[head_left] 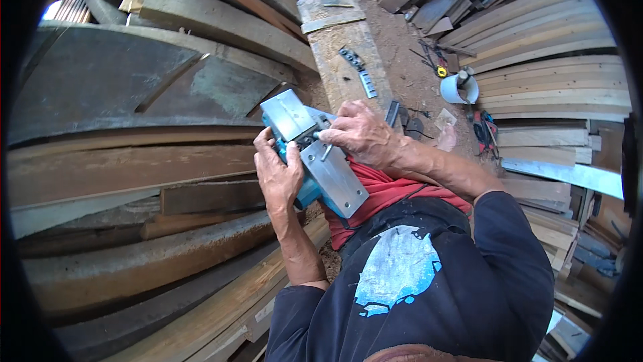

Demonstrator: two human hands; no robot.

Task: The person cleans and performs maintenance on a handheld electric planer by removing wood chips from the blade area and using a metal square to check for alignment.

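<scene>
A teal electric planer (333, 176) lies upside down over my lap, its two flat metal sole plates facing up. My left hand (276, 173) is closed around its left side, the thumb beside the gap between the plates. My right hand (367, 135) is closed in a pinch on a small metal wrench (326, 154) at that gap, where the cutter drum sits. Exactly how the wrench meets the drum is hidden by my fingers. Ahead on a narrow plank, dark metal parts with round holes (351, 58) lie beside a pale strip (368, 85).
Stacked boards (134, 168) fill the left side, and more planks (556, 87) line the right. On the sawdust-covered ground stand a white bucket (459, 91), a yellow tape measure (441, 71) and a red-and-black tool (483, 131). The plank (335, 20) extends away from me.
</scene>
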